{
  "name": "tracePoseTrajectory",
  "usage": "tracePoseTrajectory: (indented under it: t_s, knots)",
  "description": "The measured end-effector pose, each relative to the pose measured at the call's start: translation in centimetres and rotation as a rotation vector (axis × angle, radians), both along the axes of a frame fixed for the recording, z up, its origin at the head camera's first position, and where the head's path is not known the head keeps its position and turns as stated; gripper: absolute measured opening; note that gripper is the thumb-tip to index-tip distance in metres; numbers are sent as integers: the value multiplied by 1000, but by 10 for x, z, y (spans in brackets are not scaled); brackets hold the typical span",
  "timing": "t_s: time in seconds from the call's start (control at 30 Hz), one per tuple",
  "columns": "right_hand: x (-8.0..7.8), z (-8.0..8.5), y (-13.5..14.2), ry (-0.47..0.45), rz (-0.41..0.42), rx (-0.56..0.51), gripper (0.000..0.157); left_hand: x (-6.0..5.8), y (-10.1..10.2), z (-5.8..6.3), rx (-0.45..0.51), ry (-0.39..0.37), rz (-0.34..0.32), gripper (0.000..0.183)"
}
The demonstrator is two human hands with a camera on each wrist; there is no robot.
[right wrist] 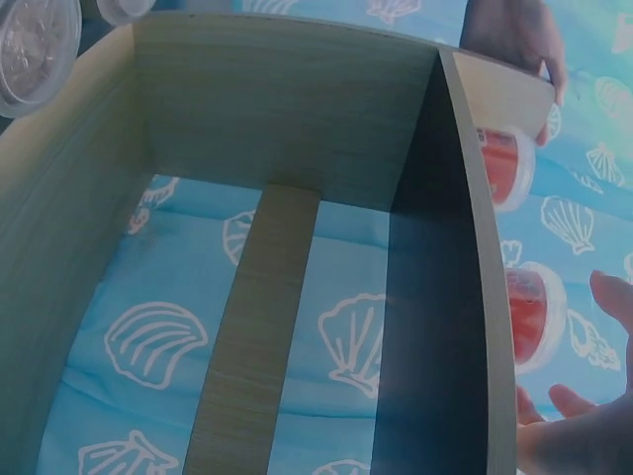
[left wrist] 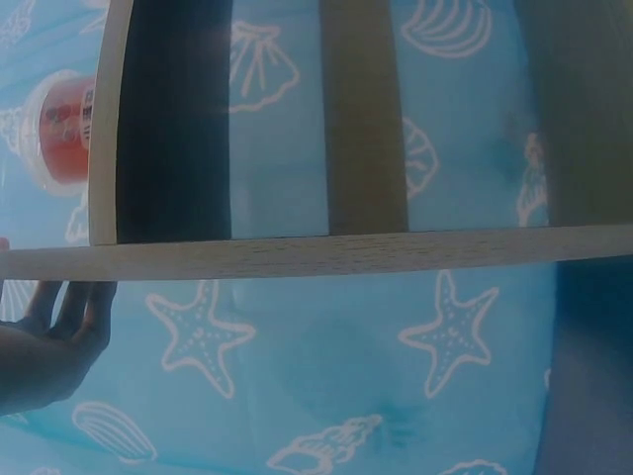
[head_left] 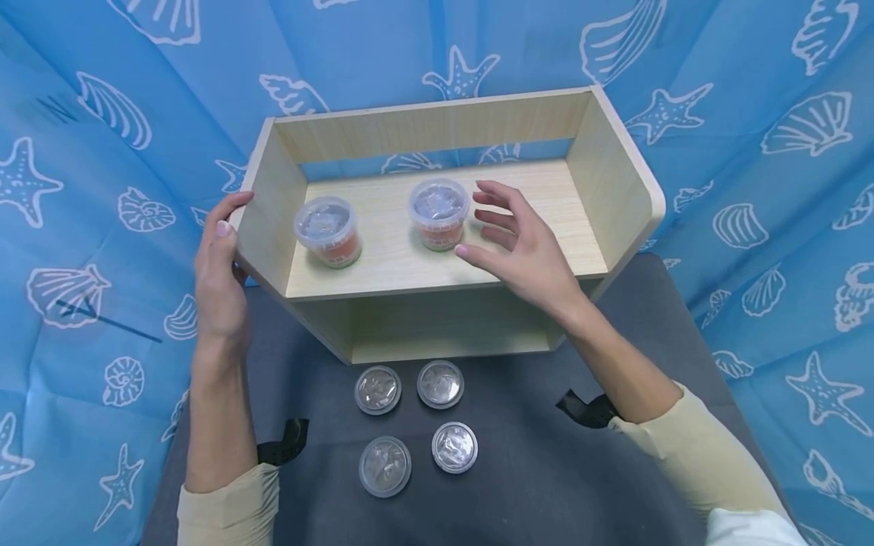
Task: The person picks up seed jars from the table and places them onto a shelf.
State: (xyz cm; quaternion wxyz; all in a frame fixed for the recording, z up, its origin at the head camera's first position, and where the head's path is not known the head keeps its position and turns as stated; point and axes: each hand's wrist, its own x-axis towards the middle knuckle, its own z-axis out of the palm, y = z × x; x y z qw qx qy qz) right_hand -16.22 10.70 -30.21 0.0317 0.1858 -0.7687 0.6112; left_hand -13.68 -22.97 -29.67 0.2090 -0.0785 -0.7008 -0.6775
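A pale wooden shelf [head_left: 437,282] carries two clear-lidded plastic tubs with orange-red contents on its upper board. One tub [head_left: 329,232] stands at the left, the other tub [head_left: 439,214] near the middle. My left hand [head_left: 221,269] grips the front edge of the shelf's left side panel; its fingers lie against the outer face in the left wrist view. Just right of the middle tub, my right hand [head_left: 522,246] hovers with spread, slightly bent fingers. The right wrist view shows a gap between this hand [right wrist: 584,426] and the tub [right wrist: 534,317].
Several more lidded tubs, among them one [head_left: 378,390] by the shelf and one [head_left: 454,447] nearer me, stand on the dark grey table [head_left: 519,485]. A blue curtain [head_left: 89,205] with shell prints hangs behind and at both sides. The shelf's lower compartment [head_left: 444,330] faces me.
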Motion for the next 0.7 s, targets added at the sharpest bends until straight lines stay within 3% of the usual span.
tracePoseTrajectory:
  t_s: [0.47,0.7]
  knots:
    - [39,-5,13,49,114,-101,71,0,0,-1,-9,12,-6,42]
    - [54,-16,16,49,175,-114,70,0,-1,-2,4,12,-3,42]
